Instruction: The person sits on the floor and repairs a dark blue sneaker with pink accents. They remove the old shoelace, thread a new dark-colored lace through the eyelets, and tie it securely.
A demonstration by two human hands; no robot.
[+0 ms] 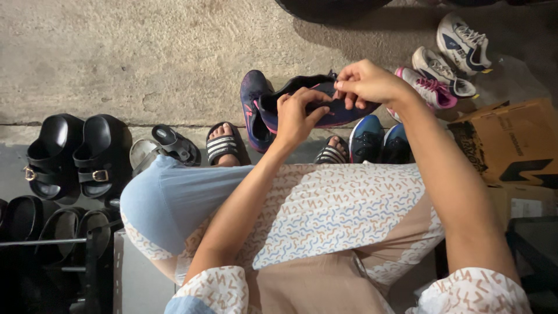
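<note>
A home entrance: shoes [462, 40] and sandals [75, 154] line a bare concrete floor [145, 52].

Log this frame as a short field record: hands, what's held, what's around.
left hand: grips the dark blue sneaker from below
right hand: pinches the sneaker's top edge
second sneaker: dark blue, on the floor beside it
black sandals: pair on the left
white sneakers: upper right
cardboard box: right

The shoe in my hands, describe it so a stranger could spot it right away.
Look above the patterned lap, over the concrete floor. Both hands, left hand and right hand, hold a dark navy sneaker with a pink-purple sole edge. It is the only shoe lifted off the ground.
</note>
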